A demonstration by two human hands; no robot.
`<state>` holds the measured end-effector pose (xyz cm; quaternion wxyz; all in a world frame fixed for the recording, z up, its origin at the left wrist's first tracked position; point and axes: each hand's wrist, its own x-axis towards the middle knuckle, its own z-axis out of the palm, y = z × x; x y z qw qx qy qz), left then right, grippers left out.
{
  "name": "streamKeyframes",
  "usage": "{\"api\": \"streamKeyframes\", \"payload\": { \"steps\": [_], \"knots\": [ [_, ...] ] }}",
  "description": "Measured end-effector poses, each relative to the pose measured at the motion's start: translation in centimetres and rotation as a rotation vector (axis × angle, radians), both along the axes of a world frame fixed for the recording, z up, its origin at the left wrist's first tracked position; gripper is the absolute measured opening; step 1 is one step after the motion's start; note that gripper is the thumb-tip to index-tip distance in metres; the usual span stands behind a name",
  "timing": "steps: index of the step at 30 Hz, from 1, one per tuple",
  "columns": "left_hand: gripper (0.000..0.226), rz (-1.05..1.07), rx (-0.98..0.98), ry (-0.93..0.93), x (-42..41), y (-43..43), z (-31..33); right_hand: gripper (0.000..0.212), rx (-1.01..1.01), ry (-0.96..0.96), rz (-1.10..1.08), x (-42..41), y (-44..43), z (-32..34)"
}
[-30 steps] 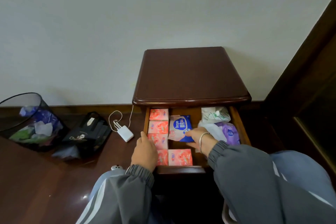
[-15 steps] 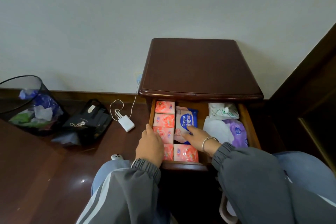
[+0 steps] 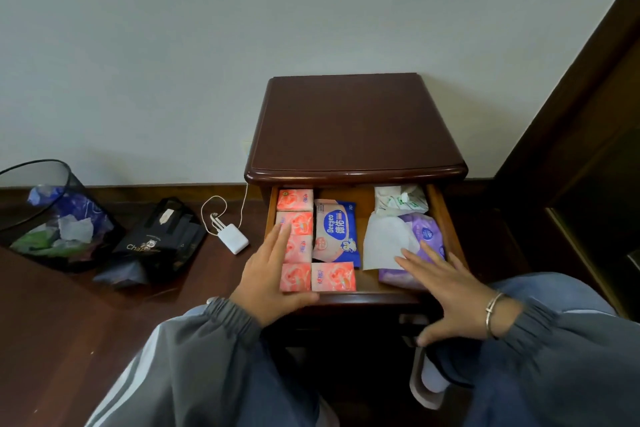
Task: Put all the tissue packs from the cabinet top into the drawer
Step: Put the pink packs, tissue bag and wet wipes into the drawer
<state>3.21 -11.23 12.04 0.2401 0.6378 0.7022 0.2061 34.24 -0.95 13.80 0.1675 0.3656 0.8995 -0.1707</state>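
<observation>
pink tissue packs (image 3: 298,224) fill the left side of the open drawer (image 3: 446,218): four in a column from far to near and a fifth just right of the nearest one, all lying flat and close together in glossy wrappers. half a second ago the right hand had its fingers on the blue pack in the middle. now that blue pack (image 3: 335,232) lies released and flat, just right of the pink column. the right hand (image 3: 446,291) has drawn back toward the near right corner, its fingers straight, spread apart and holding nothing. it hangs over the near end of a purple pack (image 3: 427,236), and i cannot tell whether it touches. the left hand (image 3: 273,274), which was at the drawer's left wall, now lies with straight fingers across the pink column, thumb by the near rim, gripping nothing. the cabinet top (image 3: 356,121) shows only dark polished wood with no pack on it, so i'd say the loading is done and the most that remains is sliding the drawer shut. the blue pack looks soft and slightly crumpled at its near edge, with white and peach printing. a white and green pack (image 3: 401,201) sits in the far right corner, with a loose white sheet (image 3: 382,243) just near of it.
</observation>
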Motion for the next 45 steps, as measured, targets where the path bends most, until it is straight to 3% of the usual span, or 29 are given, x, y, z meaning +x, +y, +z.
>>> {"api": "streamKeyframes", "payload": {
  "steps": [2,5,10,18,25,32,39,45],
  "knots": [
    [0.138,-0.105,-0.078,0.233,-0.7,-1.0,-0.4,0.123,0.116,-0.041,0.004,0.8,-0.3,-0.8],
    [0.141,-0.085,-0.099,0.469,-1.7,-1.1,-0.6,0.126,0.233,-0.021,-0.094,0.7,0.2,-1.2],
    [0.149,-0.054,-0.016,0.525,-2.4,-0.2,-0.1,0.151,0.343,0.031,-0.223,0.6,1.0,-1.0],
    [0.152,0.12,0.085,0.567,-2.9,5.0,0.0,0.159,0.48,0.067,-0.377,-1.2,6.3,-0.2],
    [0.13,0.143,0.095,0.66,-5.1,11.8,-0.1,0.137,0.467,0.081,-0.424,-3.3,13.2,-1.0],
    [0.084,0.293,0.263,0.637,-4.9,14.2,-3.2,0.09,0.741,0.388,-0.57,-5.2,13.8,-5.0],
    [0.081,0.393,0.309,0.662,-4.0,15.4,-4.5,0.084,0.841,0.392,-0.655,-6.7,14.2,-5.6],
    [0.079,0.371,0.234,0.508,-3.3,14.1,-3.0,0.086,0.605,0.387,-0.635,-5.9,13.0,-4.4]
  ]
}}
